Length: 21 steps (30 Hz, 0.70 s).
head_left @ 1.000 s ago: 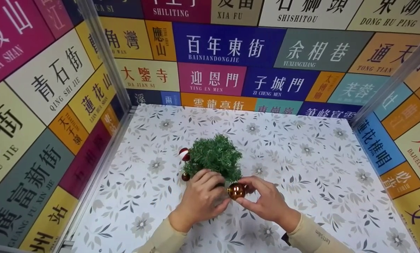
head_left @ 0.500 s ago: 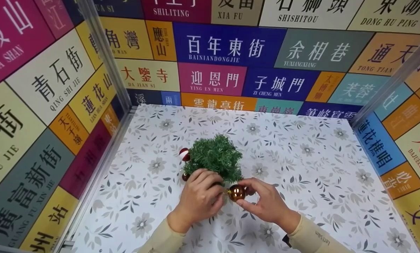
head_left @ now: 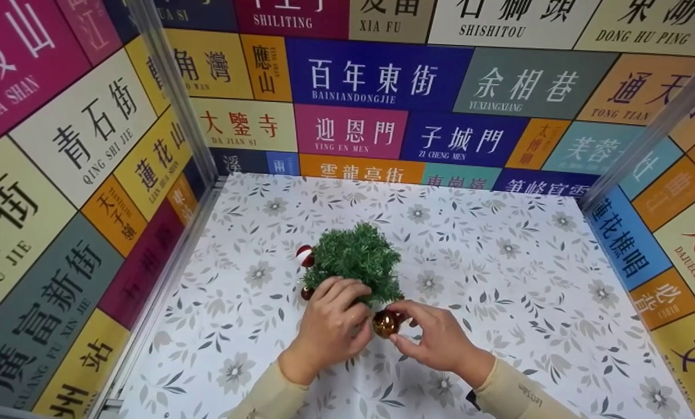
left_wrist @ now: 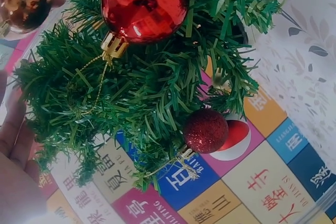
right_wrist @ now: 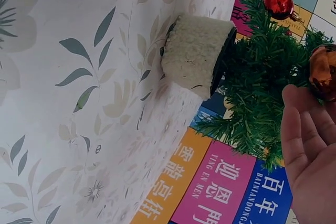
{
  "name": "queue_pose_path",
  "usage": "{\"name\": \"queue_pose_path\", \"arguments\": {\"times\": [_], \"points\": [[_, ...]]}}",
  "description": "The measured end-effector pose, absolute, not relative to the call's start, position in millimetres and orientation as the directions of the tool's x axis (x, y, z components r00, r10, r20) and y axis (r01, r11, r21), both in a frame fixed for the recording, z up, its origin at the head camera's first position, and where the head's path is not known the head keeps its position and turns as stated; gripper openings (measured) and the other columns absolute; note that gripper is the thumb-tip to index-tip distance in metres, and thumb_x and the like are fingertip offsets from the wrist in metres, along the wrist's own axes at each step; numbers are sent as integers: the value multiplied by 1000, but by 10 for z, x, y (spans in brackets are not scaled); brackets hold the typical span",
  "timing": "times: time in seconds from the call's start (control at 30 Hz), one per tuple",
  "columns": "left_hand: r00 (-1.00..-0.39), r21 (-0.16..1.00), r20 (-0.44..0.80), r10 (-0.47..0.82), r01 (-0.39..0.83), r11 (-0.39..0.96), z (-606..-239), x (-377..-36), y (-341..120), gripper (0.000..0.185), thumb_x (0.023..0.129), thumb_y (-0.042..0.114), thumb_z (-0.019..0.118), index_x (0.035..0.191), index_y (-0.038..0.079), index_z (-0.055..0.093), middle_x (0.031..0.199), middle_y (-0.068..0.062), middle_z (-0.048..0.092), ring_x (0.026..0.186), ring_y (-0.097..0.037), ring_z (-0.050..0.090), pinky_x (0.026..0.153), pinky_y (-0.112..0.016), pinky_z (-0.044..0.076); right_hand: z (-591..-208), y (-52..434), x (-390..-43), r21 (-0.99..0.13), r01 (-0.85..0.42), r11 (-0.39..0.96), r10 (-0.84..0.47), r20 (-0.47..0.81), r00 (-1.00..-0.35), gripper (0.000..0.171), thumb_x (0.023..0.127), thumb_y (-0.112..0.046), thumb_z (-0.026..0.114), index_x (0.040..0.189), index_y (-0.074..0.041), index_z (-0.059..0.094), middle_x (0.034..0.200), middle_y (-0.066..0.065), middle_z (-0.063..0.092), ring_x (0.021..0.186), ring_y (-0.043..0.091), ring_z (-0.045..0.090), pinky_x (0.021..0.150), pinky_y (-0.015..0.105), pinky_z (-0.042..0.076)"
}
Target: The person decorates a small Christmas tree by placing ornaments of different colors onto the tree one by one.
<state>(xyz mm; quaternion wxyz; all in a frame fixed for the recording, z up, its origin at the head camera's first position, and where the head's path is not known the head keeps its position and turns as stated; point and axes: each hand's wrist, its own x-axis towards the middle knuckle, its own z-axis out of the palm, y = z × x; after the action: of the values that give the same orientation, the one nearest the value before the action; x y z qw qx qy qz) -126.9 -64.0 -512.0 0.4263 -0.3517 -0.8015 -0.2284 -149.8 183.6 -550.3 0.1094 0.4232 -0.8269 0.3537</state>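
Green plastic needles make up the little artificial Christmas tree [head_left: 356,259], which stands on a pale fuzzy base [right_wrist: 195,53] near the middle of the leaf-patterned bench [head_left: 498,273]. Three baubles already hang on it: a shiny red bauble [left_wrist: 144,4], a glittery dark red bauble [left_wrist: 205,130] and a red-and-white bauble [head_left: 304,255] on its left side. A fourth, the copper-gold bauble [head_left: 385,323], is not yet on a branch as far as I can judge; the right hand [head_left: 440,343] pinches it between thumb and fingertips just at the tree's lower near edge. The left hand [head_left: 332,329] has its fingers curled into the low branches on the near side, apparently holding one steady. So I'd say most of the hanging is done, with this last ornament left to hook on.

The bench is walled on three sides by colourful street-sign panels [head_left: 376,75] with metal corner posts [head_left: 173,99]. The tree sits well apart from every wall, leaving open bench to the right, left and behind.
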Motion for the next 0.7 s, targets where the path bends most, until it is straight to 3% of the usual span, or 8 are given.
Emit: {"name": "queue_pose_path", "arguments": {"times": [0.17,0.37,0.57,0.7], "points": [[-430,87,825,367,738,669,-5143,-1276,-640,11,80,17,63,68,17,62,111,-4,67,110,-25,60,103,-44,41,-5472,1797,-1489,-462,-799,385,-602,531,-597,40,89,-25,73,128,-21,62,113,-11,64,87,5,63,66,27,55],[-429,91,833,349,729,678,-5153,-1298,-649,13,79,17,63,66,17,62,112,-5,67,111,-26,60,102,-44,42,-5380,1665,-1470,-415,-850,325,-548,650,-527,34,85,-11,77,116,-22,67,101,-13,61,78,1,56,66,17,49],[-450,112,828,334,716,689,-5161,-1313,-623,16,80,18,64,64,18,61,113,-4,67,112,-25,60,103,-44,40,-5327,1559,-1458,-428,-853,298,-527,671,-521,25,85,-9,78,108,-17,71,93,-8,62,74,3,56,65,16,47],[-441,110,839,318,711,695,-5158,-1323,-600,16,79,18,64,63,18,60,112,-5,67,111,-25,60,101,-46,43,-5334,1518,-1456,-451,-843,292,-521,664,-536,27,86,-9,77,110,-21,71,91,-7,61,72,4,55,64,15,46]]}}
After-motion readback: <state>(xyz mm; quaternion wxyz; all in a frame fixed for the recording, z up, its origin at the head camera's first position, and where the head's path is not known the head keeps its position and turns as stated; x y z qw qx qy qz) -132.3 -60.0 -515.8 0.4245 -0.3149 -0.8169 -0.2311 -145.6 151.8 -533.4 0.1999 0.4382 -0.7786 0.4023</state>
